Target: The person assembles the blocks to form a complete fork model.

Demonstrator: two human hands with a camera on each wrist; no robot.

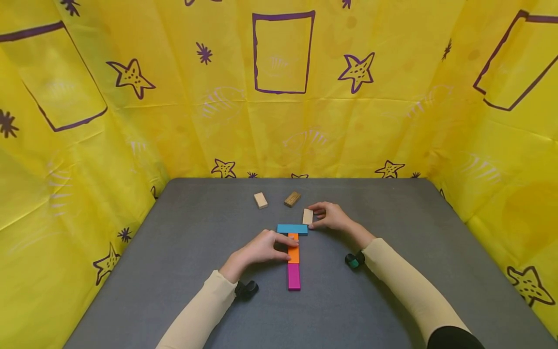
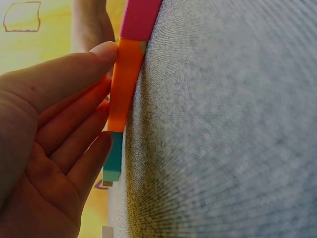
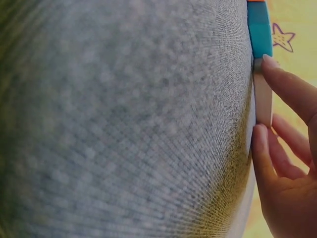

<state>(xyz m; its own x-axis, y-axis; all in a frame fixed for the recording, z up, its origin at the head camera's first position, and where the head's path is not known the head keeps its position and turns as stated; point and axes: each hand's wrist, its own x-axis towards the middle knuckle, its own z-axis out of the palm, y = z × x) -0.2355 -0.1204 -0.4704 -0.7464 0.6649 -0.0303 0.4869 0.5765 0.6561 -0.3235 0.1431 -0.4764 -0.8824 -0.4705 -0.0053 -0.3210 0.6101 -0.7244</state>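
In the head view a pink block [image 1: 294, 277], an orange block [image 1: 294, 254] and a crosswise blue block [image 1: 292, 229] lie end to end in a T shape. My left hand [image 1: 265, 247] rests on the orange block, its thumb and fairly straight fingers touching the upper side. The left wrist view shows the thumb tip at the orange block's edge [image 2: 124, 89]. My right hand [image 1: 333, 216] pinches a light wooden block [image 1: 307, 216] between thumb and fingers, just beyond the blue block's right end. That thumb covers where the two blocks come together in the right wrist view.
Farther back on the grey table [image 1: 196, 218] lie another light wooden block [image 1: 260, 200] and a darker brown wooden block [image 1: 292, 198]. A yellow patterned cloth [image 1: 279, 131] hangs behind and along both sides.
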